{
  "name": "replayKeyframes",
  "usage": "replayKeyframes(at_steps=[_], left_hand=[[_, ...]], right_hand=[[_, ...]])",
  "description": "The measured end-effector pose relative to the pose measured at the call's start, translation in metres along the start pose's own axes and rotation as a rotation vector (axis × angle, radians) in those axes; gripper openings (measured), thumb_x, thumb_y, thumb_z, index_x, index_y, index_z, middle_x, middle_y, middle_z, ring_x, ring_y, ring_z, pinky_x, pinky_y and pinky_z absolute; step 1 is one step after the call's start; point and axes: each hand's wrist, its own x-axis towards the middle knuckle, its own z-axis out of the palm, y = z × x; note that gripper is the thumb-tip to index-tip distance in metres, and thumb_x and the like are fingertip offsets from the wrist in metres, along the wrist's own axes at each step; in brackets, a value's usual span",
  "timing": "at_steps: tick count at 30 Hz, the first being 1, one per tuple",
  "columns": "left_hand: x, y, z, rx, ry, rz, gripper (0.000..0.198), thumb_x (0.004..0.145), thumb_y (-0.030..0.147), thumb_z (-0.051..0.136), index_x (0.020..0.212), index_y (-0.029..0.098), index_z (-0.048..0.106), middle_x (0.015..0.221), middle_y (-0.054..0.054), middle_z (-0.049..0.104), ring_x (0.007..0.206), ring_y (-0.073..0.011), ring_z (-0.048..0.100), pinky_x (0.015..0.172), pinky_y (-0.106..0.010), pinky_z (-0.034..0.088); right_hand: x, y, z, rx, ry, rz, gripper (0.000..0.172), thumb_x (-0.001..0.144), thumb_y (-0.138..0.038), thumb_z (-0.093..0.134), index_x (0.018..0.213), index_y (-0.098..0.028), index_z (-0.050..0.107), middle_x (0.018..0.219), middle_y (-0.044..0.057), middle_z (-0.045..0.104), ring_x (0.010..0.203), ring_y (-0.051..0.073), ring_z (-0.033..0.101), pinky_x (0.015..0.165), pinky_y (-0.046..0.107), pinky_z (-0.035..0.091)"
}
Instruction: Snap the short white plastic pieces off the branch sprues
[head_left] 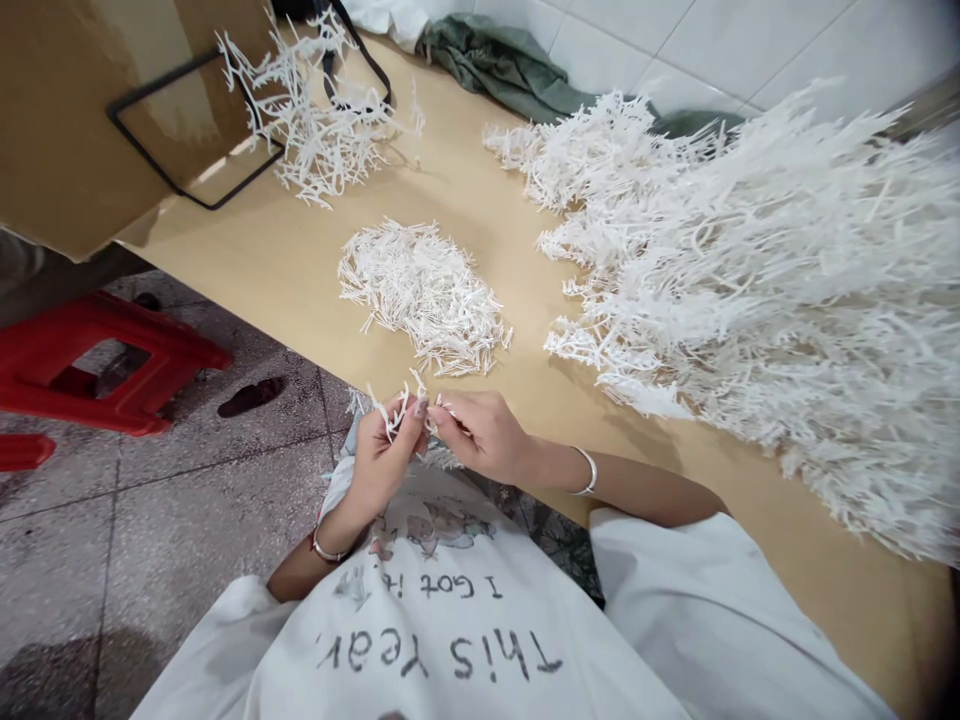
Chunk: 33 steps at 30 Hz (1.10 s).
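Sprue (pixel 395 408) seemingly pinched between left hand (pixel 382 462), right hand (pixel 484 436).

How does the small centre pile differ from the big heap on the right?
Size: the centre pile is small and flat; the big heap is far larger and taller. Form: the centre pile is short loose sticks; the big heap is long branched pieces. Shared: both white, both on the table. Left hand and right hand pinch a white piece.
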Motion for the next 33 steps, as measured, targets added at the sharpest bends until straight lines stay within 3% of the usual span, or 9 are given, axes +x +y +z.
replayKeyframes(at_steps=[5,8,11,14,19,23,27,30,33], left_hand=[[-0.001,0.001,0.012,-0.402,-0.154,-0.163,0.044,0.077,0.045,0.065,0.052,0.017,0.042,0.031,0.009,0.035,0.025,-0.0028,0.027,0.03,-0.015,0.025],[0.001,0.008,0.023,-0.584,-0.204,-0.231,0.045,0.073,0.043,0.067,0.048,0.017,0.041,0.027,0.009,0.034,0.022,-0.002,0.022,0.027,-0.013,0.023],[0.004,0.015,0.029,-0.699,-0.238,-0.336,0.044,0.072,0.038,0.067,0.048,0.017,0.037,0.026,0.009,0.031,0.021,-0.0011,0.018,0.025,-0.011,0.021],[0.006,0.018,0.03,-0.767,-0.269,-0.436,0.047,0.073,0.033,0.065,0.047,0.018,0.028,0.026,0.011,0.024,0.022,-0.0001,0.014,0.025,-0.01,0.021],[0.006,0.019,0.031,-0.796,-0.327,-0.487,0.049,0.074,0.035,0.061,0.048,0.02,0.022,0.026,0.012,0.014,0.02,-0.0005,0.005,0.022,-0.012,0.01],[0.005,0.015,0.033,-0.657,-0.358,-0.343,0.054,0.074,0.047,0.059,0.045,0.021,0.023,0.024,0.012,0.012,0.018,-0.002,0.004,0.02,-0.017,0.007],[0.003,0.002,0.025,-0.366,-0.248,-0.084,0.051,0.069,0.063,0.061,0.049,0.02,0.044,0.032,0.005,0.038,0.026,-0.0059,0.028,0.027,-0.021,0.02],[0.001,-0.003,0.014,-0.206,-0.148,0.009,0.042,0.074,0.051,0.066,0.052,0.018,0.05,0.04,0.004,0.044,0.036,-0.0065,0.034,0.035,-0.022,0.026],[0.001,0.0,0.005,0.028,-0.046,0.141,0.041,0.079,0.039,0.064,0.049,0.017,0.045,0.046,0.004,0.039,0.043,-0.0069,0.033,0.042,-0.023,0.028]], right_hand=[[0.003,-0.014,-0.004,0.617,-0.121,0.234,0.043,0.095,-0.042,0.037,0.059,-0.019,0.041,0.045,-0.005,0.037,0.04,0.007,0.037,0.044,0.019,0.038],[0.002,-0.017,-0.003,0.788,-0.017,0.279,0.045,0.092,-0.045,0.044,0.055,-0.02,0.035,0.042,-0.007,0.03,0.035,0.004,0.024,0.035,0.018,0.029],[-0.003,-0.016,0.0,0.859,0.113,0.362,0.047,0.092,-0.043,0.045,0.054,-0.02,0.03,0.043,-0.008,0.025,0.035,0.003,0.019,0.034,0.019,0.019],[-0.006,-0.015,0.002,0.858,0.172,0.403,0.046,0.093,-0.041,0.042,0.055,-0.02,0.027,0.044,-0.009,0.024,0.036,0.003,0.02,0.036,0.019,0.018],[-0.005,-0.02,-0.004,0.502,0.214,0.18,0.044,0.095,-0.031,0.036,0.053,-0.02,0.029,0.045,-0.005,0.031,0.039,0.005,0.027,0.039,0.021,0.024],[-0.002,-0.022,-0.009,0.312,0.225,-0.024,0.039,0.095,-0.024,0.035,0.057,-0.02,0.03,0.046,-0.005,0.034,0.04,0.006,0.031,0.04,0.021,0.026],[0.001,-0.02,-0.012,0.129,0.131,-0.172,0.031,0.093,-0.019,0.037,0.062,-0.02,0.037,0.049,-0.004,0.043,0.043,0.007,0.039,0.044,0.019,0.031],[0.003,-0.018,-0.014,0.026,0.135,-0.15,0.032,0.092,-0.018,0.036,0.061,-0.021,0.031,0.05,-0.004,0.036,0.044,0.007,0.032,0.044,0.021,0.027],[0.006,-0.016,-0.015,0.171,0.086,-0.016,0.032,0.092,-0.024,0.039,0.062,-0.02,0.03,0.053,-0.006,0.028,0.045,0.006,0.026,0.044,0.021,0.022]])
